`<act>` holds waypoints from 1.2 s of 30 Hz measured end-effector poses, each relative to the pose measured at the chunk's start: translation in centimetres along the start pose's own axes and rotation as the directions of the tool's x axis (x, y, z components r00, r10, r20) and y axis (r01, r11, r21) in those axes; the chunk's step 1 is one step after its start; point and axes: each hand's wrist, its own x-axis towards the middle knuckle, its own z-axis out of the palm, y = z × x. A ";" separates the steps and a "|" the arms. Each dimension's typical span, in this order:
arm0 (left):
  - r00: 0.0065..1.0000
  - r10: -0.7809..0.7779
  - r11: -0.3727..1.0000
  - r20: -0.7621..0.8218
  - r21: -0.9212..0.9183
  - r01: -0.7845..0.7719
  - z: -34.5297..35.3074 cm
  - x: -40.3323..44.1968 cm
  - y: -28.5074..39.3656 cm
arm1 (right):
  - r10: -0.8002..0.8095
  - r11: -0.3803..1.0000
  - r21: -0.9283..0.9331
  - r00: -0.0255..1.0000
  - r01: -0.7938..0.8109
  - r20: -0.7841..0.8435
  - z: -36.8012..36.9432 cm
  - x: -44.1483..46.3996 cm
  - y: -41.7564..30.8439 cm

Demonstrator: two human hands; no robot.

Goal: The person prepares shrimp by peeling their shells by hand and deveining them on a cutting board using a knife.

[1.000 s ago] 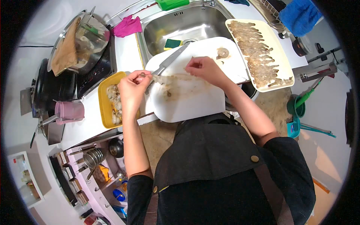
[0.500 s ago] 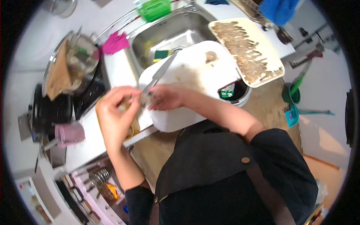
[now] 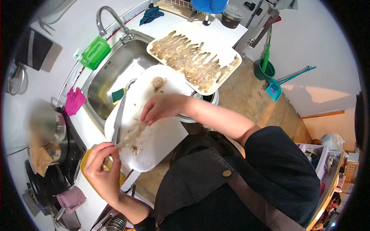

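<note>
Person working at a white bench (image 3: pixel 80 124), both hands over a white cutting board (image 3: pixel 163 140). A greyish shrimp (image 3: pixel 132 135) is stretching slantwise between the two hands, above the board's near left part. Left hand (image 3: pixel 102 165) is pinching its lower end between thumb and fingertips, palm sitting in front of a yellow tub (image 3: pixel 122 179) and covering much of it. Right hand (image 3: pixel 163 109) is grasping the upper end with bent fingers — exact finger contact too small to make out.

A knife (image 3: pixel 121 117) is lying along the board's left side, just left of the shrimp. Wet brown scraps (image 3: pixel 135 148) are dotting the board below it; a round greyish lump (image 3: pixel 157 82) is resting beyond the right hand. Farther off, a cream tray (image 3: pixel 227 53) is holding rows of shrimp (image 3: pixel 189 59). A sponge (image 3: pixel 118 95) is lying in the sink (image 3: pixel 104 82) — just beside the board.
</note>
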 end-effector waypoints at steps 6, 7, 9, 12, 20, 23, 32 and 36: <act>0.991 0.020 0.991 0.134 -0.136 -0.001 11.2 3.6 4.0 | -0.233 0.886 -0.457 0.928 0.080 -0.289 -9.6 -11.7 -7.3; 0.986 0.013 0.978 0.164 -0.206 0.022 13.9 4.1 4.5 | -0.253 0.880 -0.467 0.922 0.093 -0.293 -11.9 -13.7 -8.1; 0.977 0.029 0.948 0.210 -0.316 0.040 19.5 5.1 6.0 | -0.246 0.791 -0.608 0.877 -0.065 -0.413 -15.6 -17.7 -9.9; 0.966 0.098 0.941 0.241 -0.337 -0.012 27.4 6.4 7.8 | -0.279 0.668 -0.718 0.829 -0.195 -0.485 -20.3 -22.9 -11.6; 0.941 -0.011 0.972 0.338 -0.217 0.089 35.0 7.5 10.3 | -0.286 0.648 -0.738 0.839 -0.186 -0.463 -26.6 -26.3 -11.3; 0.957 0.005 0.987 0.291 -0.158 0.043 35.4 7.8 11.2 | -0.310 0.502 -0.843 0.870 -0.193 -0.383 -26.5 -26.1 -12.0; 0.948 0.034 0.994 0.317 0.091 -0.066 36.2 7.2 10.3 | -0.329 0.009 -0.991 0.935 -0.135 -0.131 -26.8 -25.2 -11.5; 0.963 -0.120 0.990 0.243 -0.045 0.134 32.1 7.1 9.6 | -0.464 0.098 -0.995 0.885 0.017 -0.030 -23.2 -21.4 -12.6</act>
